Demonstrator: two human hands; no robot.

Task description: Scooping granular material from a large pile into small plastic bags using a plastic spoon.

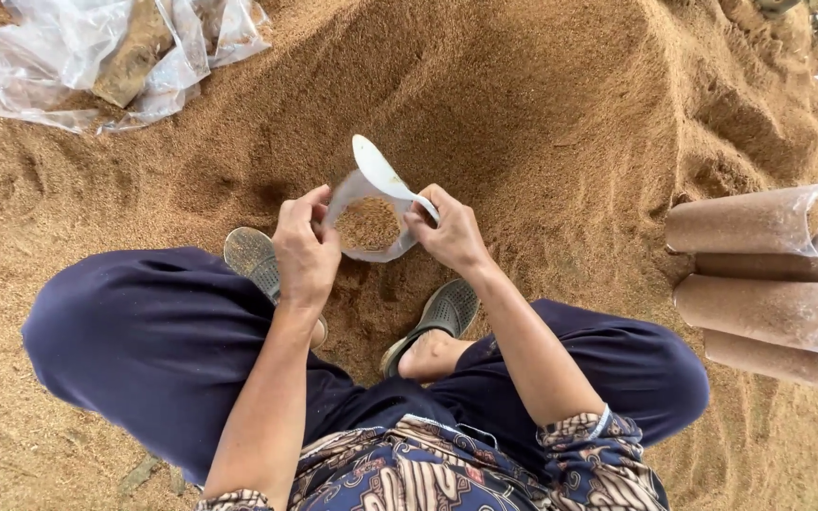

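Note:
I squat over a big heap of brown sawdust (pixel 523 104). Between my feet stands a clear plastic bag (pixel 368 225), its mouth held open and part filled with sawdust. My left hand (pixel 303 248) pinches the bag's left rim. On the right rim, my right hand (pixel 450 232) grips the bag together with the handle of a white plastic spoon (pixel 381 172), whose bowl points up and away over the bag.
Three filled, cylinder-shaped bags of sawdust (pixel 769 284) lie stacked at the right edge. A crumpled pile of clear plastic bags (pixel 111 52) lies at the top left. My feet in grey sandals (pixel 442 317) flank the bag.

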